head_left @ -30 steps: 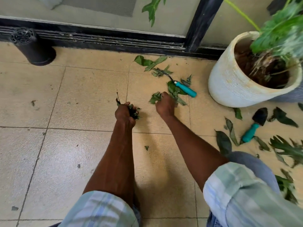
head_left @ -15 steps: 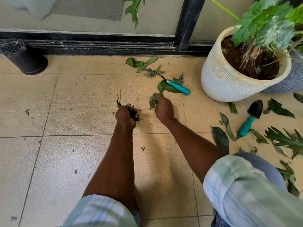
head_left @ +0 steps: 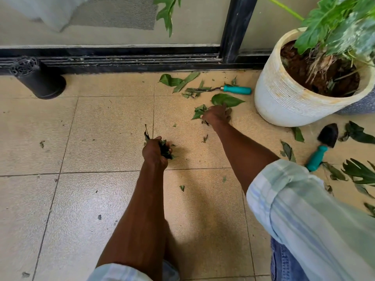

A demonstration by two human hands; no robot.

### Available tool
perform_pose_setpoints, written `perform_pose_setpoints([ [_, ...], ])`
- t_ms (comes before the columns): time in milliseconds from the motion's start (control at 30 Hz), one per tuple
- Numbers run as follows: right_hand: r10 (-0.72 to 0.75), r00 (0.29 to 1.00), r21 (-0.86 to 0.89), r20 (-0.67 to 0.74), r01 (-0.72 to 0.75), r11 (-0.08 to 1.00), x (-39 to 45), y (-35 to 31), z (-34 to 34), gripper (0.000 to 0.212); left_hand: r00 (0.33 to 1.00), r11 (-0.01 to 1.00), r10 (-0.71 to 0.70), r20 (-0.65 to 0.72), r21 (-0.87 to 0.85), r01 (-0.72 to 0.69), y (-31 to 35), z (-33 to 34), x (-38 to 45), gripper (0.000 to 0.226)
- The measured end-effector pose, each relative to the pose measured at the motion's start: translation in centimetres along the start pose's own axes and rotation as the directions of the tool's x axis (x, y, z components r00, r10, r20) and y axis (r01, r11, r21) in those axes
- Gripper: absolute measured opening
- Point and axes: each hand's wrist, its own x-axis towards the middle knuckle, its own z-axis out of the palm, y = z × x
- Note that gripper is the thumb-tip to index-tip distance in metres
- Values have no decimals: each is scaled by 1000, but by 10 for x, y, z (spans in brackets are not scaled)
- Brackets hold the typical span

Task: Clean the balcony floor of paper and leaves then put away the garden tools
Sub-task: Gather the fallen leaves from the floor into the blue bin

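Tan tiled floor [head_left: 105, 128] — left hand [head_left: 155, 152] grips leaves [head_left: 165, 148], right hand [head_left: 217, 116] grip unclear.

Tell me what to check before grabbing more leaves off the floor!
1. Left hand keeps its bunch of dark green leaves gripped: ok.
2. Right hand is on the torn green leaves: ok; whether it grips them: cannot tell.
3. Teal-handled hand rake lies clear of the reaching hand: ok.
4. Teal-handled black trowel put away: not ok, it lies on the tan tiled floor.
5. Floor free of leaves: not ok; big flat green leaf and many others remain.
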Motion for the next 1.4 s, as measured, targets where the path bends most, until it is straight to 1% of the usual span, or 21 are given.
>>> perform_pose_setpoints([
  [67, -1, 998, -7, -57, 1, 1000, -1, -1, 2, 49, 1000, 1000, 8, -7, -1, -8, 1, 0, 1, 17],
  [167, -68, 983, -14, -169, 66, 998, -4, -5, 5, 38, 1000, 1000, 5, -16, 7, -5, 1, 1, 1, 15],
  [267, -201, 956, -180, -215, 163, 970, -4, -2, 5, 33, 1000, 1000, 3, -3, 20, -3, -1, 1, 1, 18],
  [333, -218, 958, -167, -184, 188, 968, 2, -5, 3, 34, 1000, 1000, 1, 1, 30, -1, -3, -1, 2, 18],
  [400, -225, 973, -160, -52, 215, 964, 8, -8, 1, 48, 1000, 999, 8, -8, 32, -8, -4, -5, 3, 17],
  [433, -254, 967, -166, -4, 249, 954, 6, -9, 3, 48, 1000, 999, 8, -15, 38, -8, -4, -7, 4, 17],
  [500, -352, 935, -153, -36, 343, 927, -5, -4, 8, 38, 1000, 999, 6, -22, 52, -5, -6, -8, 2, 15],
  [600, -549, 829, -255, -107, 510, 821, -33, 10, 24, 38, 1000, 998, 2, -2, 63, -2, -10, -7, -5, 16],
  [667, -586, 799, -240, -134, 548, 802, -43, 19, 29, 37, 1000, 998, -6, 22, 68, 5, -13, -7, -10, 17],
  [733, -475, 845, -94, -247, 467, 879, -45, 20, 20, 35, 1000, 998, -6, 28, 69, 4, -15, -9, -13, 18],
  [800, -272, 889, 173, -369, 354, 919, -39, 18, -1, 35, 1000, 998, -1, 16, 58, 0, -15, -11, -15, 14],
  [833, -153, 919, 323, -364, 278, 905, -38, 18, -14, 37, 1000, 999, 5, 5, 44, -5, -16, -12, -17, 12],
  [867, -60, 949, 429, -311, 196, 882, -37, 18, -26, 40, 1000, 1000, 10, -3, 29, -10, -15, -13, -19, 12],
  [900, -17, 976, 469, -216, 119, 875, -37, 19, -36, 41, 1000, 1000, 13, -11, 19, -12, -16, -14, -21, 14],
  [967, -60, 998, 326, -28, 66, 943, -47, 20, -42, 32, 1000, 1000, 5, -8, 17, -5, -18, -15, -23, 22],
  [1000, -101, 995, 231, 23, 93, 968, -54, 23, -36, 25, 1000, 1000, 1, -2, 16, -1, -20, -15, -25, 25],
  [1067, -174, 984, 120, 48, 167, 979, -70, 28, -18, 13, 1000, 1000, -11, 3, 13, 11, -25, -13, -26, 27],
  [1133, -288, 956, 7, 54, 288, 957, -84, 36, 4, 17, 1000, 1000, -19, 9, 10, 19, -31, -10, -28, 22],
  [1233, -534, 839, -195, 105, 544, 816, -109, 57, 34, 27, 1000, 1000, 11, 8, 18, -11, -38, -7, -37, 13],
  [1367, -730, 676, -376, 102, 706, 601, -143, 77, 44, 34, 999, 999, 42, 19, 2, -42, -46, -10, -41, 17],
  [1400, -730, 674, -365, 112, 711, 601, -146, 78, 40, 34, 998, 998, 55, 19, 2, -55, -47, -11, -42, 18],
])
